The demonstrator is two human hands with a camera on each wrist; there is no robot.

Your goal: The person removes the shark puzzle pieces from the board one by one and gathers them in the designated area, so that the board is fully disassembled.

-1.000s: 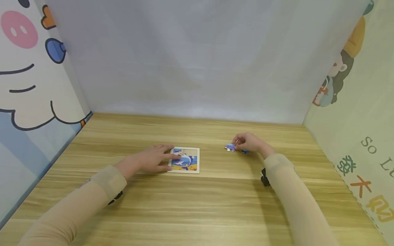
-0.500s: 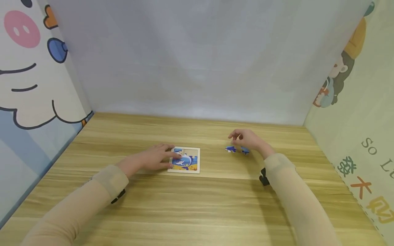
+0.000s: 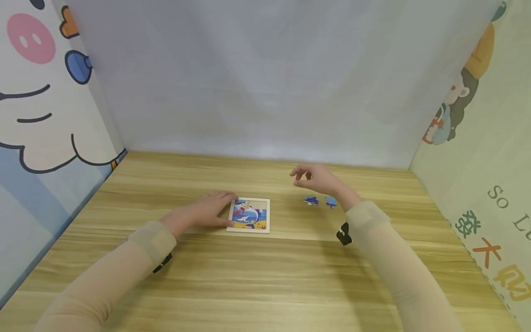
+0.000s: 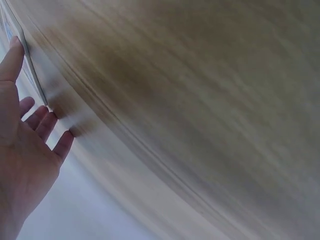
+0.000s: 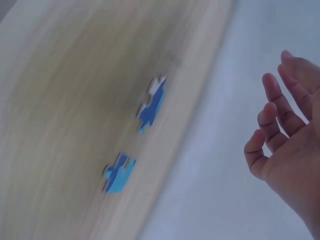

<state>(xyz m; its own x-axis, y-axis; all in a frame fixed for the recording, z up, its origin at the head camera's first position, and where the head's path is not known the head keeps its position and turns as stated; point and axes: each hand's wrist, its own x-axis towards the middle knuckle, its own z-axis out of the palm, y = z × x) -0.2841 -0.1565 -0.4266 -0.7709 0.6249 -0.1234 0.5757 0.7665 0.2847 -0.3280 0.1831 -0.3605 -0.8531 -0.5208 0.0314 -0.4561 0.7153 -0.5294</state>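
- Puzzle-fitting seems under way: the puzzle tray (image 3: 268,216) is touched at its left edge by the left hand (image 3: 203,212), thumb and fingers apart.
- Nothing is held by the right hand (image 3: 319,179), fingertips apart.
- Beside the tray, the white-and-blue piece (image 3: 311,201) or light-blue piece (image 3: 330,201) should probably be pinched next.

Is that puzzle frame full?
Not full: in the head view, the frame shows bare backing at upper right; two pieces lie outside.
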